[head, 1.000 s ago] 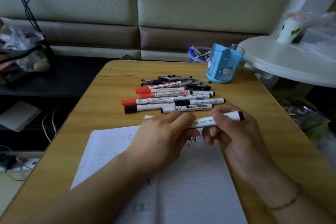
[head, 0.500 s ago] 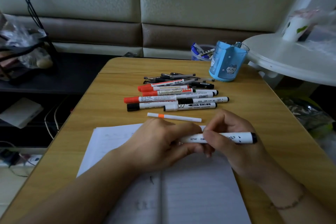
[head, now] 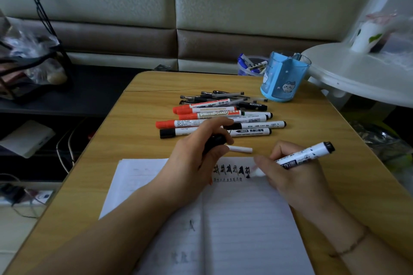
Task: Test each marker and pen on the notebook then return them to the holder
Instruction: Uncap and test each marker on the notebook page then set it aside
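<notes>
An open lined notebook (head: 245, 219) lies at the table's near edge, with dark scribbles along the top of its right page. My right hand (head: 288, 176) grips a white marker (head: 306, 155) with its tip down on that page beside the scribbles. My left hand (head: 196, 161) rests on the notebook's top edge and holds the marker's black cap (head: 214, 142). Beyond them lies a pile of red and black markers and pens (head: 221, 116). The blue holder (head: 283, 78) stands at the far right of the table.
A thin white pen (head: 241, 149) lies just above the notebook. A clear cup with blue pens (head: 252, 66) sits behind the holder. A white round table (head: 362, 78) with a cup overhangs the right side. A dark shelf with bags is at the left.
The marker, held level in both hands before, has been uncapped. My left hand has drawn away with the cap, and my right hand has tilted the marker's tip down onto the page.
</notes>
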Available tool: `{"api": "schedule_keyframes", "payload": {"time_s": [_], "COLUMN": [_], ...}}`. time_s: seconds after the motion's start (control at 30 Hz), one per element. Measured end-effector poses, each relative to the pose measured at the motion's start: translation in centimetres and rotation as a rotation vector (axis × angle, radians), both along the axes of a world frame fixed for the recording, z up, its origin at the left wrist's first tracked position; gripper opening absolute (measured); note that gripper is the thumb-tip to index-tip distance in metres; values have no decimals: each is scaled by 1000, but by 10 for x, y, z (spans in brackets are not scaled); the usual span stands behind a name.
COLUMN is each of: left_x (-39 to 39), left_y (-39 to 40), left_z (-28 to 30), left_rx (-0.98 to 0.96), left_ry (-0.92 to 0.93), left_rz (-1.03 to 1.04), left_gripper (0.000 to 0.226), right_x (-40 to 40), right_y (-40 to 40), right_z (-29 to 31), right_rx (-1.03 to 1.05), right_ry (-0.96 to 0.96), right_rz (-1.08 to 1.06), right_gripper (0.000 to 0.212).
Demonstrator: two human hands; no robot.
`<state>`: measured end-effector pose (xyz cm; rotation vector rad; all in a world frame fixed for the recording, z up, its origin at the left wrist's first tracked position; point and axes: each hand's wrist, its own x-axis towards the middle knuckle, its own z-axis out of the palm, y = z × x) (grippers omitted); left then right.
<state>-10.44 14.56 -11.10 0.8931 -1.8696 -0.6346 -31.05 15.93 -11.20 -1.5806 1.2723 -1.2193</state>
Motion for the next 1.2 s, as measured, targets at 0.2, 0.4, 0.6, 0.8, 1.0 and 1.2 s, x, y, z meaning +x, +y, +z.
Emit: {"api": "schedule_keyframes", "payload": {"time_s": [0.2,0.4,0.6,0.8,1.0,1.2], "left_x": [0,1,2,1,1,1], "left_y": [0,0,-2,0,0,-3], "left_z": [-1,0,-2,-1,-1,-5], "left_rx": [16,36,21,4,68,53], "left_ry": [1,5,-3,-40,-10,-19], "left_rz": [3,19,49,-3,7,71], "left_gripper": [40,44,41,26,39,30], "right_x": [2,1,1,1,-2,-10], "right_y": [-1,2,0,-1,-1,2], "right_z": [0,2,0,1,6,18], "right_rx": [-13,-9,-9,35,97,53], "right_ry": [92,113,81,21,-117,-341], "right_rz": [-20,8,-13,-7,29,159], "right_gripper": [35,33,36,37,38,23]}}
